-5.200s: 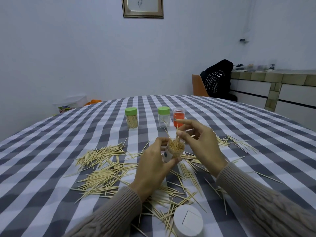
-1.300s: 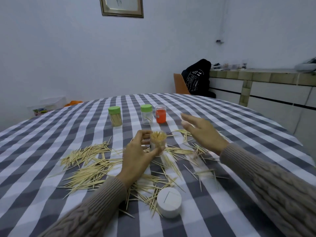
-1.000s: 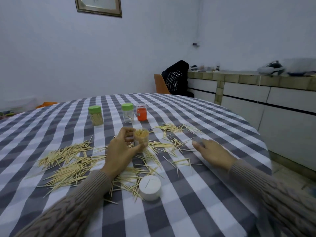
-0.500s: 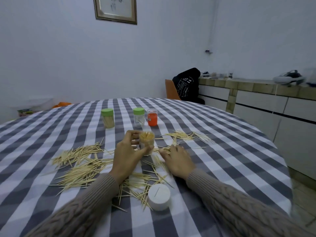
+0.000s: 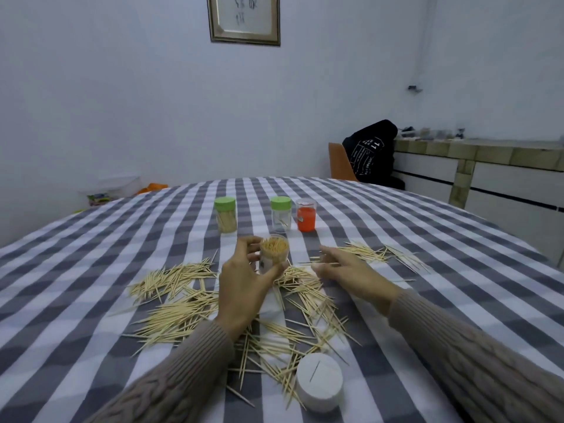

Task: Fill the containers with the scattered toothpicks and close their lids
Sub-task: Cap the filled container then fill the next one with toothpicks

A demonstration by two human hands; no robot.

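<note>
My left hand (image 5: 242,290) grips a small clear container (image 5: 273,254), open at the top and packed with upright toothpicks, held just above the checked table (image 5: 91,270). My right hand (image 5: 346,271) hovers to its right and pinches a single toothpick (image 5: 308,263) that points toward the container. Scattered toothpicks (image 5: 177,300) lie in heaps left of, under and right of my hands. A white round lid (image 5: 319,381) sits near the front edge. Behind stand a green-lidded jar with toothpicks (image 5: 225,215), a nearly empty green-lidded jar (image 5: 280,213) and an orange container (image 5: 306,215).
A further bunch of toothpicks (image 5: 375,254) lies at the right of the table. Beyond the far edge a chair with a black garment (image 5: 370,154) stands by a tiled counter (image 5: 488,154). A plastic box (image 5: 119,186) sits by the wall at left.
My right hand swept out to the right, came back to the toothpicks beside the container, and has now risen from the table with a toothpick. The left hand kept hold of the container.
</note>
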